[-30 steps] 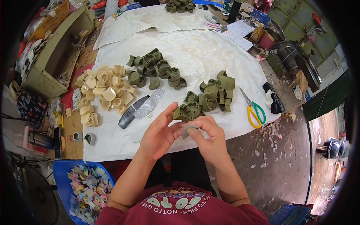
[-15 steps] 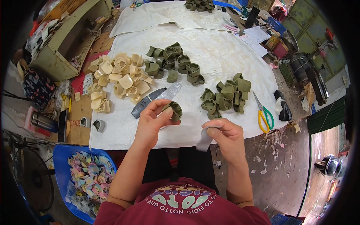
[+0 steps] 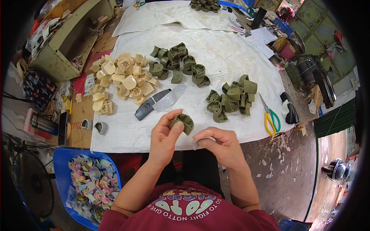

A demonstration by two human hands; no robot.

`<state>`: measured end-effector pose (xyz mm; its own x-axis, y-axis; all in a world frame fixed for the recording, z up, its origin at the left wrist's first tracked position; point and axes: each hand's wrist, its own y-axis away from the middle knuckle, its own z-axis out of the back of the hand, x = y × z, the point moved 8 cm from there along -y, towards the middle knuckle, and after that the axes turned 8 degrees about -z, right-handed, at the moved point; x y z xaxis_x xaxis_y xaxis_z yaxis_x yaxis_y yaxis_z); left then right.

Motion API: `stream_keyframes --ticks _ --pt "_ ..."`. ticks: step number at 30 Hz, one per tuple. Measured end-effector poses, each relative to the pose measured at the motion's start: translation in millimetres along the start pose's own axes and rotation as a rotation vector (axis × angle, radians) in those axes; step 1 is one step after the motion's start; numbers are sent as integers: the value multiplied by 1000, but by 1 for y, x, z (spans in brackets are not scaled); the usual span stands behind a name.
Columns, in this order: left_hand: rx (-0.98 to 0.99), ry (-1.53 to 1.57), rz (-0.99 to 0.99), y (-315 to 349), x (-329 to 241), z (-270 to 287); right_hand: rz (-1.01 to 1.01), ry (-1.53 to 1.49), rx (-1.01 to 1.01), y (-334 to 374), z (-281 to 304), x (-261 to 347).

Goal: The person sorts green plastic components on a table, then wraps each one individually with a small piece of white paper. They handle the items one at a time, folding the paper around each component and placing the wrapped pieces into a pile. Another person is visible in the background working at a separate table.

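Between the thumb and fingers of my left hand [image 3: 163,138] is an olive-green molded shoe heel [image 3: 183,123], its ribbed hollow side showing. Just to its right, my right hand [image 3: 221,144] pinches a thin grey strip [image 3: 201,141], largely covered by the fingers. Heel and strip are close, but I cannot tell whether they touch. Beyond my left hand lie a dark grey sole-shaped piece [image 3: 145,111] and a glittery silver one [image 3: 170,99], crossing each other. A pile of green heels [image 3: 233,96] sits ahead to the right, with another green group [image 3: 177,61] farther back.
Beige heels [image 3: 123,79] are heaped on the left of the white-covered table [image 3: 231,46]. Scissors [image 3: 269,117] with yellow and green handles lie at the right edge. A blue bin [image 3: 61,169] of colourful scraps stands below left. Two grey-white heels [image 3: 101,128] rest at the left edge.
My left hand has moved right and slightly down with the green heel, tilting it. My right hand has moved left toward it, and less of the grey strip shows.
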<state>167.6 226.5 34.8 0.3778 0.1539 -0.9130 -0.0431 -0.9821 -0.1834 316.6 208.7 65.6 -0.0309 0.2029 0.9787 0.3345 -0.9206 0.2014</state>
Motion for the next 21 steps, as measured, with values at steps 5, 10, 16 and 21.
stream_keyframes --ticks 5,10,16,21 --pt "11 36 20 2 6 3 133 228 -126 10 6 25" --pt "85 -61 -42 5 -5 -12 205 360 -180 4 -1 30" --pt "160 -81 -23 9 -7 -13 216 301 -137 3 -5 34" --pt "133 -18 28 8 -7 -17 224 268 -138 1 -4 31"
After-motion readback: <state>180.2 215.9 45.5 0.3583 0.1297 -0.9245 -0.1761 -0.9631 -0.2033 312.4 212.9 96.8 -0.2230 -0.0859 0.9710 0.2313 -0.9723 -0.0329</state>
